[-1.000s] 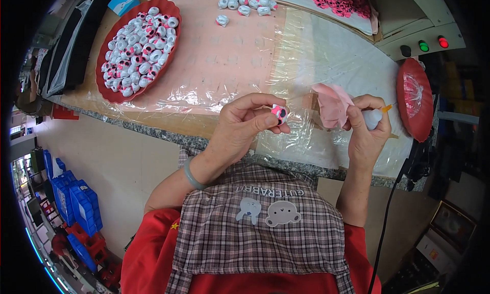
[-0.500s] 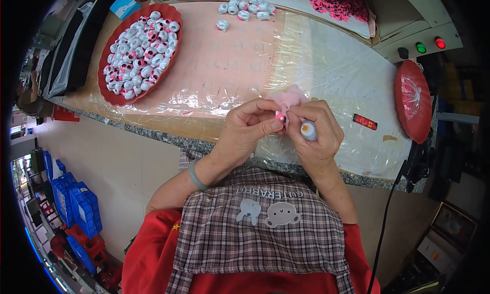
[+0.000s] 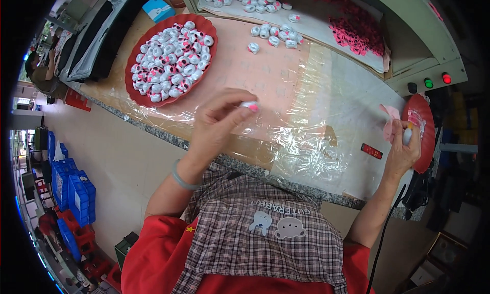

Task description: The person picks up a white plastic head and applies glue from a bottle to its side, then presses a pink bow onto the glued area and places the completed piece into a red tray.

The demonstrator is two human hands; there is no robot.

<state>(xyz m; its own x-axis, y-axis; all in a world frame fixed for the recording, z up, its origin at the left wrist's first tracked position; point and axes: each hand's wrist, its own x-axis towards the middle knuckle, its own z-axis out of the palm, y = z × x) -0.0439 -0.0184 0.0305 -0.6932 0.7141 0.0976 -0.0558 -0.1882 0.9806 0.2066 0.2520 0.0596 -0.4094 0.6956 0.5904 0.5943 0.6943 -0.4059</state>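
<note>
My left hand (image 3: 214, 121) pinches a small white piece with a pink part (image 3: 250, 106) between thumb and fingertips, above the pink sheet (image 3: 235, 64) on the table. Far to the right, my right hand (image 3: 402, 154) is closed round a small white bottle with a yellow tip (image 3: 407, 136) and a pink cloth (image 3: 391, 119). That hand is at the near edge of a red scalloped plate (image 3: 424, 159), which has pink bits in it. At the left, a larger red scalloped plate (image 3: 130, 90) is heaped with similar white pieces, several with pink and black parts.
More white pieces (image 3: 275, 34) lie behind the sheet. Small pink parts (image 3: 357, 34) are piled on the shelf of a cabinet (image 3: 429, 72) with green and red lights. A red-and-black strip (image 3: 371, 151) lies near my right hand. A blue box (image 3: 158, 9) stands at the back left.
My hands, together before, are now apart. The right has moved far right to the red plate with the cloth and bottle; the left has moved left with the white piece. The view has shifted.
</note>
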